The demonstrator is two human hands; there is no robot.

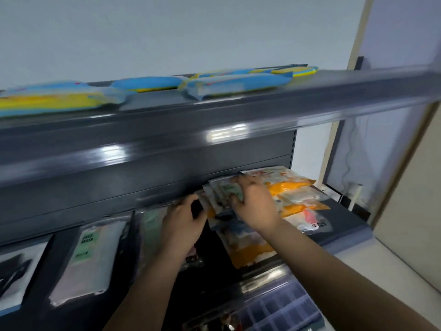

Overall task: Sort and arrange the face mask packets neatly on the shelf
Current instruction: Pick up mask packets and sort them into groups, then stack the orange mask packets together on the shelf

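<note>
On the dark middle shelf [343,232] lies a loose heap of face mask packets, many with orange contents [290,187]. My right hand [255,204] reaches into the heap and grips a fanned bunch of packets with green labels [223,193]. My left hand [182,226] is just left of it, fingers curled around a dark packet edge at the bunch's lower left. Further left, a pale packet with a green "FACE MASK" label [88,256] lies flat, and a black mask packet [14,271] lies at the far left. The image is motion-blurred.
The upper shelf [214,130] overhangs the hands and carries several blue and yellow packets [236,86]. A clear compartment box [284,311] sits on the lower level. A wall and a door frame [405,187] stand to the right.
</note>
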